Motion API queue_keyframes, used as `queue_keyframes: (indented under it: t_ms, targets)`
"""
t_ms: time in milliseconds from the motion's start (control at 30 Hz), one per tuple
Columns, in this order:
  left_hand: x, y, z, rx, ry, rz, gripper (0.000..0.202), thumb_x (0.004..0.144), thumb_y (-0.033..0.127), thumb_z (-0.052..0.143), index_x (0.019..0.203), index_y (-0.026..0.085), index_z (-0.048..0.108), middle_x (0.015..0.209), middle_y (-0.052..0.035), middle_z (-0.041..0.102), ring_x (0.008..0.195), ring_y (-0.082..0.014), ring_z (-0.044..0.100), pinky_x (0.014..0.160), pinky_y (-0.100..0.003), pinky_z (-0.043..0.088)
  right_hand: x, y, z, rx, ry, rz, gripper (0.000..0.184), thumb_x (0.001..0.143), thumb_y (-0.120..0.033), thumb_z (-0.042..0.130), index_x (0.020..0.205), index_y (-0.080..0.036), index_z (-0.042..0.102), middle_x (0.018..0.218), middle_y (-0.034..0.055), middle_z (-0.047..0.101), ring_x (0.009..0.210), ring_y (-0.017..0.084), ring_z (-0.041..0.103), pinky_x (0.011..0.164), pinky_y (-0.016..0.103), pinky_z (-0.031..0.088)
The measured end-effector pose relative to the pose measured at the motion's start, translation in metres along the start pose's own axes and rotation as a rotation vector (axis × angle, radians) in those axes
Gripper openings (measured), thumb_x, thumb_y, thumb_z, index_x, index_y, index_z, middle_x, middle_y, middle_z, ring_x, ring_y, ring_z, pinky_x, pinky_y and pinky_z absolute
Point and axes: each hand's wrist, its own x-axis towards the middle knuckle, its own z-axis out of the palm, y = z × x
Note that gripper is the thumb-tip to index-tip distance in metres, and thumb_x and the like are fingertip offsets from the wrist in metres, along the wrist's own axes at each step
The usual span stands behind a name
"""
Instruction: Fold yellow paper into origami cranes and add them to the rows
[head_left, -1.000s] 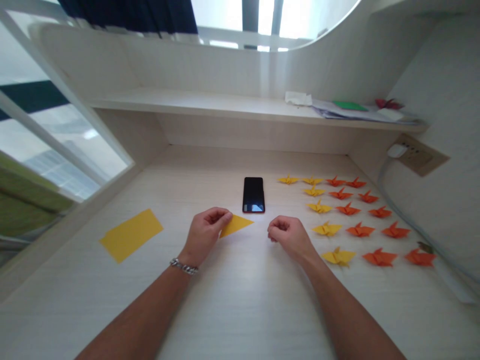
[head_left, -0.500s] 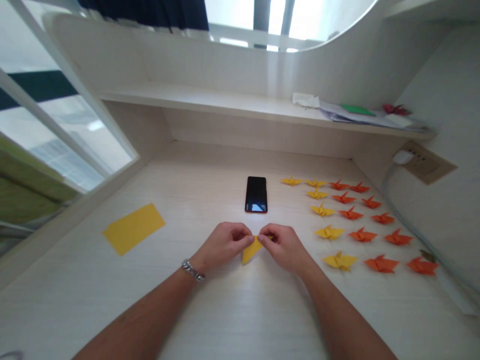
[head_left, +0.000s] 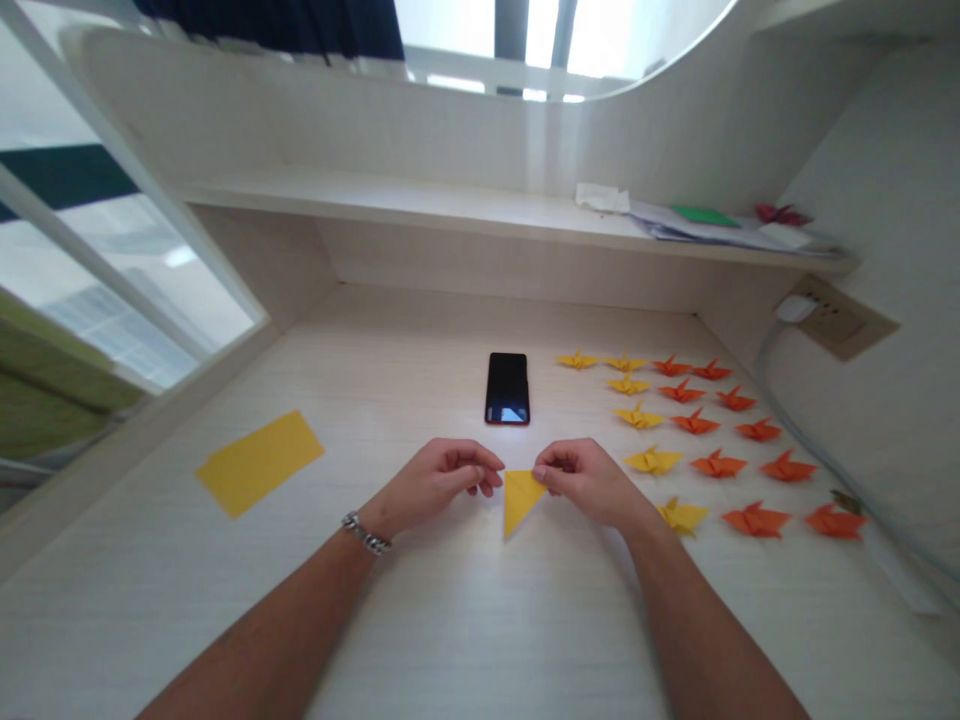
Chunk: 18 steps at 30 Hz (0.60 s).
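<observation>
Far out on the left, flat yellow paper [head_left: 260, 463] lies slantwise on the pale worktop [head_left: 420, 640]. Moving right, there's a chain bracelet [head_left: 366, 533] at the wrist, and here's the left hand [head_left: 450, 475]: fingers loosely curled, thumb parted from them, nothing in its grasp, fingertips just beside the folded yellow triangle [head_left: 519, 497]. Beyond, on the far side, sits a dark phone [head_left: 507, 388]. And the triangle itself, mid-worktop between the two hands, points one corner to the near side! On its right, the right hand [head_left: 581, 475] has the far right corner pinched between thumb and curled fingers. Farther right, yellow paper birds [head_left: 654, 460], the nearest partly behind the forearm, then orange paper birds [head_left: 718, 464] in rows, and a grey cable [head_left: 806, 440] along the edge.
</observation>
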Motion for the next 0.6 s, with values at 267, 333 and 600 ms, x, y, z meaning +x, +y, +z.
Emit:
queue_keyframes:
  t_ms: [267, 333, 600]
  targets:
    - [0.007, -0.01, 0.014, -0.143, 0.256, 0.057, 0.021, 0.073, 0.027, 0.066, 0.09, 0.014, 0.062, 0.08, -0.0044, 0.068, 0.069, -0.0134, 0.062, 0.062, -0.024, 0.049, 0.012, 0.002, 0.022, 0.477, 0.201, 0.054, 0.025, 0.071, -0.037, 0.067, 0.082, -0.015, 0.065, 0.066, 0.002, 0.064, 0.057, 0.013, 0.058, 0.054, 0.023, 0.046]
    - [0.008, -0.012, 0.013, -0.189, 0.295, 0.075, 0.024, 0.074, 0.028, 0.066, 0.093, 0.016, 0.058, 0.079, -0.0028, 0.067, 0.072, -0.0147, 0.063, 0.064, -0.026, 0.051, 0.013, 0.003, 0.028, 0.555, 0.166, 0.073, 0.026, 0.069, -0.038, 0.068, 0.082, -0.016, 0.065, 0.071, 0.0035, 0.067, 0.061, 0.013, 0.061, 0.056, 0.024, 0.049]
    - [0.002, -0.012, 0.023, 0.089, 0.357, 0.185, 0.028, 0.067, 0.028, 0.072, 0.089, 0.016, 0.061, 0.098, -0.0059, 0.063, 0.083, -0.0175, 0.062, 0.071, -0.03, 0.054, 0.012, 0.0, 0.039, 0.501, 0.213, 0.01, 0.025, 0.07, -0.037, 0.069, 0.08, -0.015, 0.069, 0.07, 0.0041, 0.069, 0.059, 0.015, 0.062, 0.057, 0.026, 0.052]
